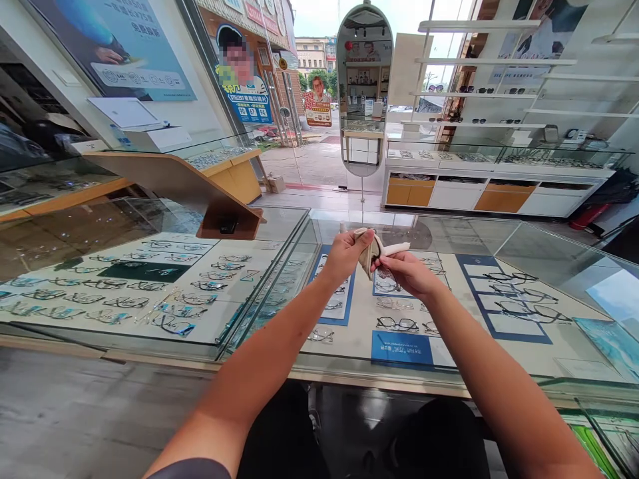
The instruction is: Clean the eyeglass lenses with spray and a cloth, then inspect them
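Over the glass display counter, my left hand point(345, 254) is closed, with thumb and fingers pinching a folded beige cloth point(367, 261). A dark, curved rim point(378, 243), seemingly part of a pair of glasses, shows at the cloth's right side; most of it is hidden. My right hand point(409, 271) is closed close beside it, fingertips pinched at the rim's lower edge. A white strip point(398, 249) sticks out to the right above those fingers; I cannot tell whether it is cloth. Beneath the hands, black-framed glasses point(397, 324) lie inside the counter.
More glasses point(529, 293) rest on a blue-edged tray to the right. Rows of glasses point(114, 285) fill the left glass case. An oval standing mirror point(365, 93) rises beyond the counter. A brown slanted stand point(190, 183) sits at the left. Wall shelves point(494, 61) hold sunglasses.
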